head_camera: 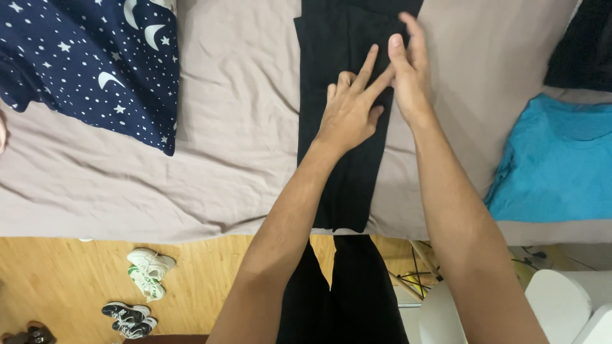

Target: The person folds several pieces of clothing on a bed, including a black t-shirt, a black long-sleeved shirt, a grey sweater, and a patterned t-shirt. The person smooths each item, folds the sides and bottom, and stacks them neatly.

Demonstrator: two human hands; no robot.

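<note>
Fingers (368,64) of the left hand (347,114) are spread flat, clamping nothing, and those of the right hand (408,70) are laid together on the black garment (338,159), apparently so that its fold is pressed flat on the bed (236,127).

The trousers (338,127) under both hands are plain black. The sheet (236,127) is a plain greyish beige. The cloth (95,64) at the upper left is navy, patterned with white stars, dots and crescent moons. The shirt (561,165) at the right is plain turquoise blue, and the garment (583,51) above it is black. The floor (57,286) is yellowish wood. One pair of shoes (148,271) is white with green; the other pair (127,317) is black and white.
</note>
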